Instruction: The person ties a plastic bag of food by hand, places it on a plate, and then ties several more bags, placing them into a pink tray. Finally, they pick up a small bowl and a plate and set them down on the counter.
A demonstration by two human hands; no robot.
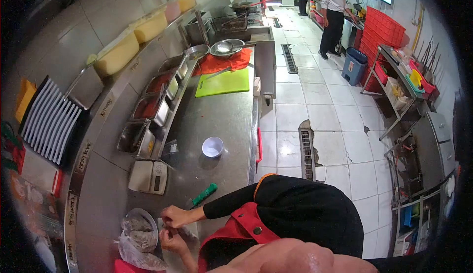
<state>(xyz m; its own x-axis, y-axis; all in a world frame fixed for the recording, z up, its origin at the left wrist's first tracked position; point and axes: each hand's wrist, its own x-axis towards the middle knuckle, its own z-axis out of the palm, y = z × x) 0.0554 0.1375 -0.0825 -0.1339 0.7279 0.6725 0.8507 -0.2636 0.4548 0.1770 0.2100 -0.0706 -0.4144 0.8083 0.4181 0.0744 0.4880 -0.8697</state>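
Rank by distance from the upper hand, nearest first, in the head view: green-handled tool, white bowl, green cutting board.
From the upper hand:
1. Green-handled tool, just beyond it on the counter.
2. White bowl, mid-counter.
3. Green cutting board, far end, before the red cloth.

On the surface point(221, 120), the bowl point(213, 147) sits behind the knife point(203, 195); the scale point(148, 177) lies to their left, the cutting board point(222, 82) farther back.

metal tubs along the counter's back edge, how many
4 in a row: an empty tub nearest the scale, two tubs with red filling next, and one farthest, contents unclear. More may sit beyond, by the metal bowls.
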